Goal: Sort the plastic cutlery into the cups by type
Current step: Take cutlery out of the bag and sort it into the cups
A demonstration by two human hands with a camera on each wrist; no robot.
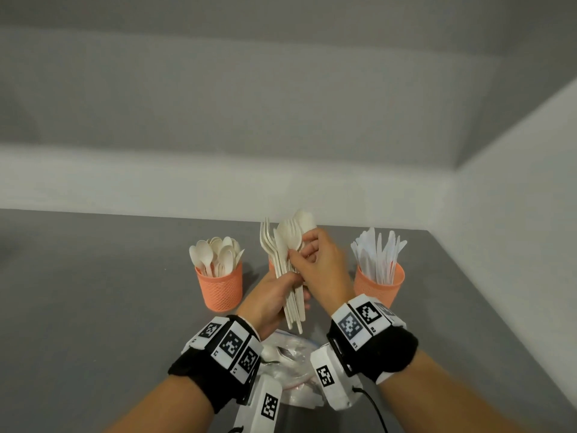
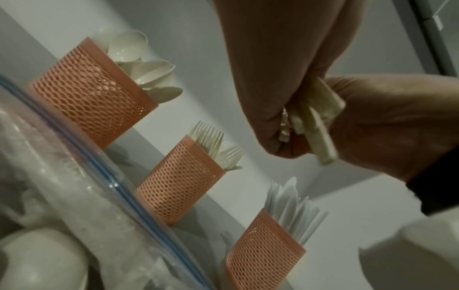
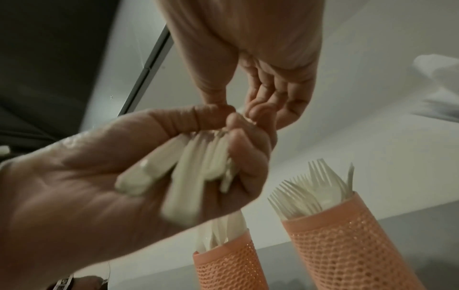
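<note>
Fingers (image 1: 293,256) round slim plastic cutlery (image 1: 282,245)

Your grey table (image 1: 93,292) carries three orange mesh cups in a row near its far edge: the left cup (image 1: 220,287) stands packed with spoons, the middle cup (image 2: 178,181) holds forks, and the right cup (image 1: 377,285) bristles with knives. Closer to you, a clear zip bag (image 1: 290,367) lies crumpled on the tabletop, with pale cutlery inside it.
</note>
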